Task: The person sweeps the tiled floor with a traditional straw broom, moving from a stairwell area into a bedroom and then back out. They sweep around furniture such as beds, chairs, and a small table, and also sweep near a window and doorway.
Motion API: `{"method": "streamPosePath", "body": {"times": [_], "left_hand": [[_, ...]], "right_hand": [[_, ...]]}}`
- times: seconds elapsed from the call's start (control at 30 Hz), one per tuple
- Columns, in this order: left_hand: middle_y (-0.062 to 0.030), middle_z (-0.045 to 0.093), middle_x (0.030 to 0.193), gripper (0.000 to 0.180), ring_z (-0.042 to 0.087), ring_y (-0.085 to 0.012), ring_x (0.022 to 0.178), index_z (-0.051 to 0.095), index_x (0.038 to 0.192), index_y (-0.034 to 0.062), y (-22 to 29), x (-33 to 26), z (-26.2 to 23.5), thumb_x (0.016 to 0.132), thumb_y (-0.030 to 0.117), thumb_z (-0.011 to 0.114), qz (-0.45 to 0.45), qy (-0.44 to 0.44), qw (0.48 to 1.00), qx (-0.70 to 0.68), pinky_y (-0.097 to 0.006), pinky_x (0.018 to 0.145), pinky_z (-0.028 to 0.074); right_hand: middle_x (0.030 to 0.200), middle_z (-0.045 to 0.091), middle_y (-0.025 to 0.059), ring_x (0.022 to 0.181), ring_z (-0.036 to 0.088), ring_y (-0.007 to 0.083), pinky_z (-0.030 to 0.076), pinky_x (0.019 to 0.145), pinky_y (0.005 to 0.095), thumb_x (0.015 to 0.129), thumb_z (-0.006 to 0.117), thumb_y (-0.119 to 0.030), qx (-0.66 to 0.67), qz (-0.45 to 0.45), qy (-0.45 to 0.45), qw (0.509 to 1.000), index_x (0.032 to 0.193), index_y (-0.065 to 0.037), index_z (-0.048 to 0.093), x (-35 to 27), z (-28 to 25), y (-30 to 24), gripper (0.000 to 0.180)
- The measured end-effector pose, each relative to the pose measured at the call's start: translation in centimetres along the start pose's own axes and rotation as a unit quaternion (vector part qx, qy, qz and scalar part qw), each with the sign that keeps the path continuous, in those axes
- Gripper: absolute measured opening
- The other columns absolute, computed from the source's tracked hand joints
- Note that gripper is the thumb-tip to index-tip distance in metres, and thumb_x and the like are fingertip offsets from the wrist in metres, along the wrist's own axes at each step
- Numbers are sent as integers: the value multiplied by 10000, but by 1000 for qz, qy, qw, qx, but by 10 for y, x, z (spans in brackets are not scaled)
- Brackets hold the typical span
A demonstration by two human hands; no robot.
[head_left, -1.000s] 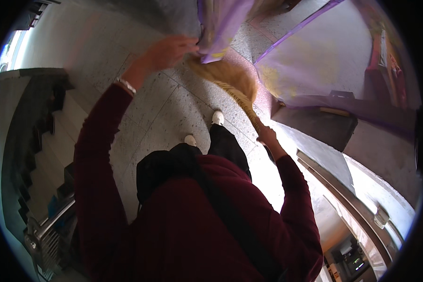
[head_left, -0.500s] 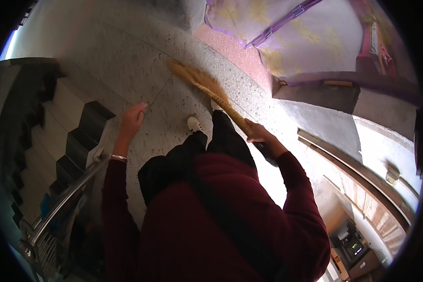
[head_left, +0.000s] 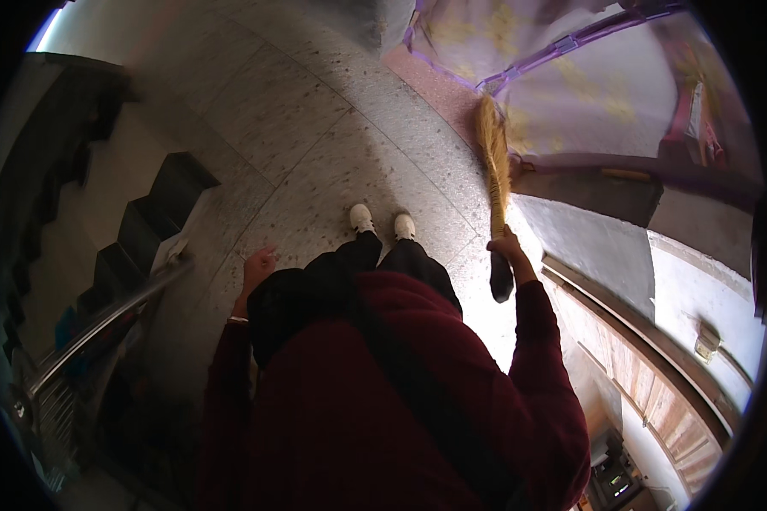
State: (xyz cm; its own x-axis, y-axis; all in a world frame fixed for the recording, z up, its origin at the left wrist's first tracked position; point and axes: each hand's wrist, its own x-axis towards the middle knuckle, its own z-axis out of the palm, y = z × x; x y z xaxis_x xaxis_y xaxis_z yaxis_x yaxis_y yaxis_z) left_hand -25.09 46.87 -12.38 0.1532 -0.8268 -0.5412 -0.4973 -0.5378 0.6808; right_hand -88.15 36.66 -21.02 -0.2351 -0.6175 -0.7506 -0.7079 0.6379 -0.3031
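Note:
My right hand (head_left: pixel 507 245) is wrapped round the handle of a straw broom (head_left: pixel 497 200), just above its dark lower end. The tan bristles point away from me and reach the pinkish floor strip beside the draped plastic sheet. Whether their tips press on the floor, I cannot tell. At my left side, near the hip, my left hand (head_left: pixel 259 266) hangs with loosely curled fingers and nothing visible in it. A bangle circles that wrist.
Black-edged stairs (head_left: pixel 153 223) with a metal handrail (head_left: pixel 111 328) run along the left. Translucent plastic sheeting (head_left: pixel 584 106) with a purple edge hangs at the far right. Below it is a low ledge (head_left: pixel 584 234). My two white shoes (head_left: pixel 383 223) stand on speckled tiles (head_left: pixel 307 162).
The broom has swung right, from slanting across in front of my feet to pointing nearly straight ahead. My left hand has dropped back towards my hip. My feet are now side by side.

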Motion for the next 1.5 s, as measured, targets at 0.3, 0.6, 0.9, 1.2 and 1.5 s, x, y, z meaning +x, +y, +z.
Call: {"method": "streamPosePath", "body": {"times": [0.3, 0.6, 0.9, 1.2, 1.5], "left_hand": [[-141, 551, 1112, 368, 579, -211, 924, 480, 1195, 53, -34, -13, 16, 838, 130, 530, 11, -26, 998, -52, -314, 757, 482], [-146, 544, 1123, 349, 561, -231, 973, 495, 1171, 30, -9, -9, -37, 833, 116, 506, 18, 49, 998, -17, -325, 786, 466], [-138, 563, 1098, 333, 563, -202, 961, 520, 1136, 7, -37, -17, -61, 821, 116, 511, -40, 162, 982, -83, -307, 808, 447], [-126, 596, 1027, 315, 580, -194, 901, 540, 1106, 0, -14, 75, -107, 817, 125, 538, -51, 207, 972, -104, -281, 778, 449], [-142, 610, 997, 298, 588, -201, 874, 558, 1086, 25, 54, 199, -192, 814, 146, 538, -28, 233, 970, -58, -283, 742, 454]], "right_hand": [[1073, 534, 205, 958, 537, 261, 434, 813, 299, 496, 702, -174, 17, -118, -231, 966, 1320, -21, 259, -86, 56, -137, 947], [981, 583, 191, 892, 578, 283, 454, 774, 322, 507, 699, -140, -110, -265, -174, 942, 1330, -128, 275, -73, 17, -279, 926], [963, 577, 221, 888, 578, 294, 489, 728, 351, 452, 742, -255, -151, -186, -129, 962, 1089, 18, 474, 73, 82, -401, 744], [892, 585, 125, 739, 575, 209, 468, 680, 298, 532, 711, -167, -18, -271, -316, 909, 1164, -38, 437, 73, 42, -565, 701], [938, 564, 128, 860, 554, 241, 463, 721, 335, 505, 709, -134, -83, -283, -179, 939, 1139, -18, 388, 203, 56, -690, 719]]}}
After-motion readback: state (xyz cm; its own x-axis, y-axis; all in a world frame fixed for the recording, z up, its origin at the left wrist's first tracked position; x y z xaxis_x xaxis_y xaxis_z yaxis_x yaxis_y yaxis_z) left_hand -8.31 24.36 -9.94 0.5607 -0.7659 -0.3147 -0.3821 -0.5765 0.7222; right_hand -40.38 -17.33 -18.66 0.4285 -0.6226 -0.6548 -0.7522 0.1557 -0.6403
